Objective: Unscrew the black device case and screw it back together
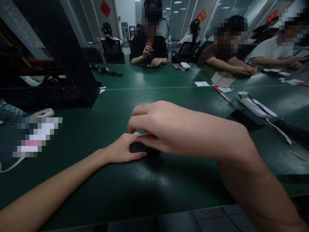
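Observation:
My left hand (122,148) rests on the green table, its thumb and fingers around a dark, flat object (137,147) that lies there. Above it my right hand (160,124) is bent at the wrist, fingers curled downward and closed. Between them shows a small bit of an orange-red handle (149,133). The rest of that tool is hidden behind my right hand, so its kind and tip cannot be made out. My right hand also covers much of the dark object.
A black shelf unit (82,74) stands on the left. To the right lie a white power strip (259,108) with cables and a small open box (222,79). Across the table (130,96) a person (154,42) holds an orange-red screwdriver; other people sit further right.

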Available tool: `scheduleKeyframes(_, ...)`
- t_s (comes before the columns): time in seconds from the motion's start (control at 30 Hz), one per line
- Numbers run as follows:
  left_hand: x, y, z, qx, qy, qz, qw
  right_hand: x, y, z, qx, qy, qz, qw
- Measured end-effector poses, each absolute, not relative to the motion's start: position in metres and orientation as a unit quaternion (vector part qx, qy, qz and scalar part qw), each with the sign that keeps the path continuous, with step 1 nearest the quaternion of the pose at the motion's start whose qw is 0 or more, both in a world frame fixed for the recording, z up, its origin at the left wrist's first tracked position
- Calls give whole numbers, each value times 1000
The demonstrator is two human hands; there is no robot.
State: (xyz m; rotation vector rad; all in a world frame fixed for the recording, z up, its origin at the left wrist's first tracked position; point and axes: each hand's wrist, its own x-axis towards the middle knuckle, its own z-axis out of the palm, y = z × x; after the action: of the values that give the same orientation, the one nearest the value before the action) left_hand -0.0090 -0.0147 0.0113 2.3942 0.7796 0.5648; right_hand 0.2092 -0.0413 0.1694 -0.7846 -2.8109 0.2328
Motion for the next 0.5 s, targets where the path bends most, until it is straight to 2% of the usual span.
scheduleKeyframes(0.13, -8, -16, 12, 889, 281, 225, 283, 209, -41, 168, -232, -959, 98, 127)
scheduleKeyframes(0.33, -7, -15, 17, 893, 280, 217, 279, 210, -35, 165, -279, -954, 34, 104)
scheduleKeyframes(0.5, -6, -16, 17, 887, 294, 200, 295, 214, -36, 166, -245, -959, 67, 123)
